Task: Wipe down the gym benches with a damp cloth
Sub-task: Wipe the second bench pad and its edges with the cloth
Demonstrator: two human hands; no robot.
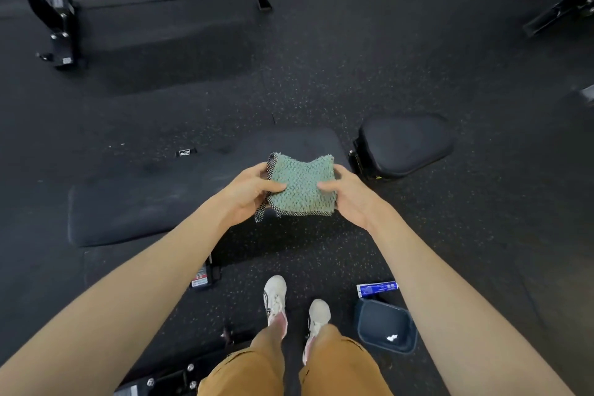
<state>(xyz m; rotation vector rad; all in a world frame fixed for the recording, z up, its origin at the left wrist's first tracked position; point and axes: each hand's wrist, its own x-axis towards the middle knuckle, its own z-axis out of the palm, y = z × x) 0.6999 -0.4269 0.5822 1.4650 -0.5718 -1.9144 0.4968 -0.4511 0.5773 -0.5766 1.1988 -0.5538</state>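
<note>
Both hands hold a folded green cloth [300, 185] in the air above the near black bench [154, 202] — left hand [249, 191] pinching its left edge, right hand [348, 198] gripping the right, thumbs on top. A dark tub [385, 325] sits by the white shoes [274, 294].

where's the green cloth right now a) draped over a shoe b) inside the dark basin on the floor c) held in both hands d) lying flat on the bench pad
c: the left hand and the right hand each grip one side of the green cloth, thumbs on top, holding it up over the bench pad.
</note>
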